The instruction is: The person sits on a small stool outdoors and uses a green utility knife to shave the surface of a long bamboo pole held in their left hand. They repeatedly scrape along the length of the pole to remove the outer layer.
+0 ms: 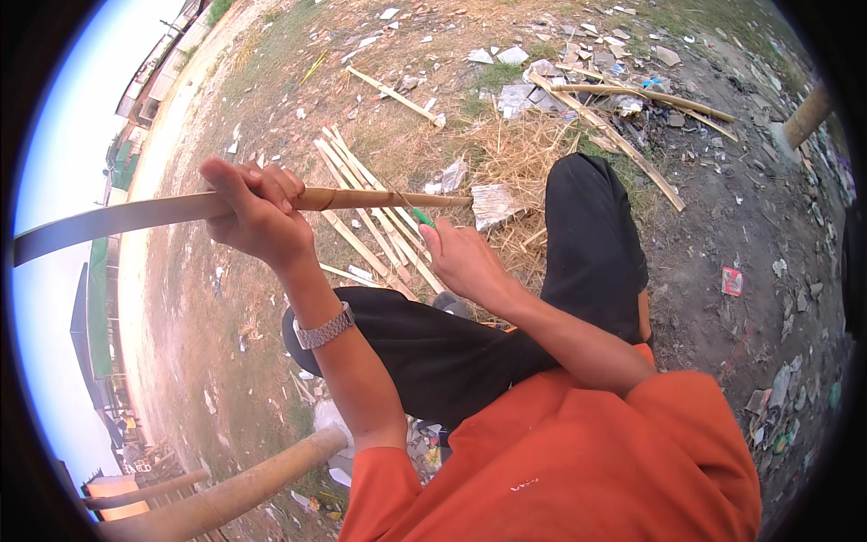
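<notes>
A long split bamboo strip (352, 200) runs across in front of me, its far left end curving up toward the rim of the view. My left hand (257, 217) is closed around its middle, thumb up. My right hand (465, 262) grips a knife (422, 217) by its green handle. The thin blade lies against or just beside the strip; I cannot tell which. At its right end the strip meets a pale, rough wood block (494, 206) on the ground. Whether they touch is unclear.
Several cut bamboo strips (348, 163) lie beyond my hands. Longer pieces (614, 135) cross at the upper right among straw (515, 154) and rubble. A bamboo pole (244, 479) slants at the lower left, and a post (804, 117) stands at the far right.
</notes>
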Demonstrator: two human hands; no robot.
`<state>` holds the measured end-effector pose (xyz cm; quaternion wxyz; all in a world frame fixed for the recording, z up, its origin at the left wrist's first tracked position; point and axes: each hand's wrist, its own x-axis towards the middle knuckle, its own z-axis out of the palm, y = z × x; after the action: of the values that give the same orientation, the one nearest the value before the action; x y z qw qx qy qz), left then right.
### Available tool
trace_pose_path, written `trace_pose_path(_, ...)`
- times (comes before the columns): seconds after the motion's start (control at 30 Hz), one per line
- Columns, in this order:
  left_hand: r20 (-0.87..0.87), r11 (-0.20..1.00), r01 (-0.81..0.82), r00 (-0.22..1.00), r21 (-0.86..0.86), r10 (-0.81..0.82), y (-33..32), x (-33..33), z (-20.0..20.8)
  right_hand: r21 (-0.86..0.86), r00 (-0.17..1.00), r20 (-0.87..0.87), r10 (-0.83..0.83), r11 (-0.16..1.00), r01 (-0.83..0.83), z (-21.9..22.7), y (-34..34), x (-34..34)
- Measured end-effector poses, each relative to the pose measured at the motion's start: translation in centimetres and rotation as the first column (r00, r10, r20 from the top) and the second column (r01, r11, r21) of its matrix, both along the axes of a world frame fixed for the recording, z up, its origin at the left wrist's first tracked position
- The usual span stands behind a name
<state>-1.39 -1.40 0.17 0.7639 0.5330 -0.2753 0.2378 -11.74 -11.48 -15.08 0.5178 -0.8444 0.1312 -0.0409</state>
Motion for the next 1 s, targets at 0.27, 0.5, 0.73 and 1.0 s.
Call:
trace_pose_path(0.27, -0.029, 0.996, -0.081, 0.996, -0.027, 0.08, -0.4, 0.0, 0.5, -0.079, 0.996, 0.076, -0.04, 0.996, 0.046, -2.7, 0.1, 1.3)
trace_pose_path(0.5, -0.001, 1.0, 0.007, 1.0, 0.025, -0.007, -1.0, -0.4, 0.0, 0.086, 0.979, 0.204, -0.009, 0.996, -0.009, 2.9, 1.4, 0.0)
trace_pose_path(0.73, 0.027, 0.993, 0.096, 0.995, 0.065, -0.098, -0.3, -0.1, -0.1, 0.075, 0.983, 0.183, 0.03, 0.996, -0.044, 5.9, 1.3, -0.9)
trace_pose_path(1.0, 0.043, 0.987, 0.138, 0.989, 0.088, -0.142, -0.6, -0.1, 0.0, 0.09, 0.974, 0.225, 0.024, 0.995, -0.045, 6.1, 1.0, -1.1)
